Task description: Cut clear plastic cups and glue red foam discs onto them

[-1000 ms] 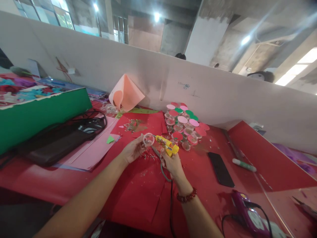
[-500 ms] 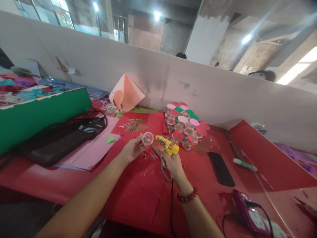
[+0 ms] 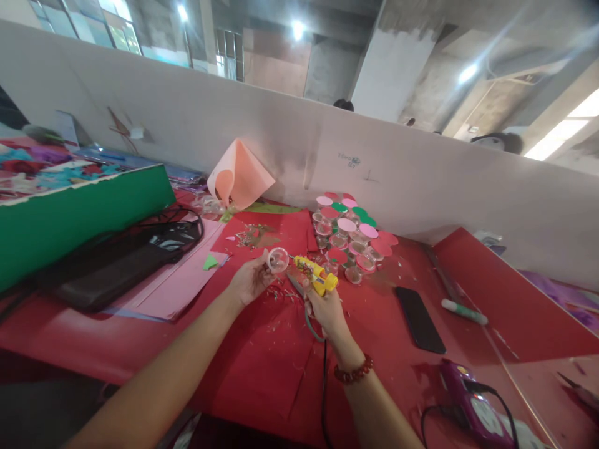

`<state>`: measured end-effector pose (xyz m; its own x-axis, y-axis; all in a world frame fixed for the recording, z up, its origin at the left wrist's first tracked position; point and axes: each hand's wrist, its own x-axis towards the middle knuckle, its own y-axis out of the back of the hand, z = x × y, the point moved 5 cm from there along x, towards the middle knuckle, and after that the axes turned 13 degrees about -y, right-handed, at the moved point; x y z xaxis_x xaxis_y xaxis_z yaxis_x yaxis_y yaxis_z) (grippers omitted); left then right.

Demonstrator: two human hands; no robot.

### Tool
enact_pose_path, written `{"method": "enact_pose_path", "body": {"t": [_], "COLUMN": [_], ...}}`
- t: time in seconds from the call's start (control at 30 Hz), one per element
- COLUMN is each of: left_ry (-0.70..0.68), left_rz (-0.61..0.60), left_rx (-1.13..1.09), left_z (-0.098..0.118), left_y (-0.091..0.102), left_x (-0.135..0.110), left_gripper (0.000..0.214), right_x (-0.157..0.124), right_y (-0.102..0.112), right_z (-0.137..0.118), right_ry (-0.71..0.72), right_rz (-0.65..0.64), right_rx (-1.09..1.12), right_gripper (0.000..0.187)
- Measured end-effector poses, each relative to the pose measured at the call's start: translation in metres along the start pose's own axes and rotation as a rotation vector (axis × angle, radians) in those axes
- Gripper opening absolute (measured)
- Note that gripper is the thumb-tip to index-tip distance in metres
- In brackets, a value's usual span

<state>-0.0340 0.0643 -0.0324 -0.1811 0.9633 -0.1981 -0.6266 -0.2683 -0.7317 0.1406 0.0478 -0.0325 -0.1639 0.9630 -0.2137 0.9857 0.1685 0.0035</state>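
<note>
Cup now perhaps farther from glue gun

At left on the table, a bag is lying before a box. A cup is resting in the left hand, left of the glue gun in the right hand. Behind, more cups are standing before a wall. Rightward, a phone is lying left of a marker.

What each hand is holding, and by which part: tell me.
The left hand holds a small, round, clear plastic cup by its left side; the right hand grips a yellow plastic glue gun by its handle.
</note>
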Motion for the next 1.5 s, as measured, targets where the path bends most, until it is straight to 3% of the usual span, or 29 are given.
{"method": "enact_pose_path", "body": {"t": [0.4, 1.5], "left_ry": [-0.005, -0.029], "left_rz": [0.011, -0.037], "left_rx": [-0.008, -0.099], "left_z": [0.0009, 0.001], "left_y": [0.0002, 0.0074], "left_x": [-0.0005, 0.0054], "left_gripper": [0.024, 0.017], "right_x": [0.0001, -0.0088], "right_y": [-0.0012, -0.0044], "right_z": [0.0006, -0.0047], "right_ry": [-0.021, -0.087], "right_rz": [-0.005, 0.024], "right_rx": [0.002, 0.02], "right_gripper": [0.06, 0.05]}}
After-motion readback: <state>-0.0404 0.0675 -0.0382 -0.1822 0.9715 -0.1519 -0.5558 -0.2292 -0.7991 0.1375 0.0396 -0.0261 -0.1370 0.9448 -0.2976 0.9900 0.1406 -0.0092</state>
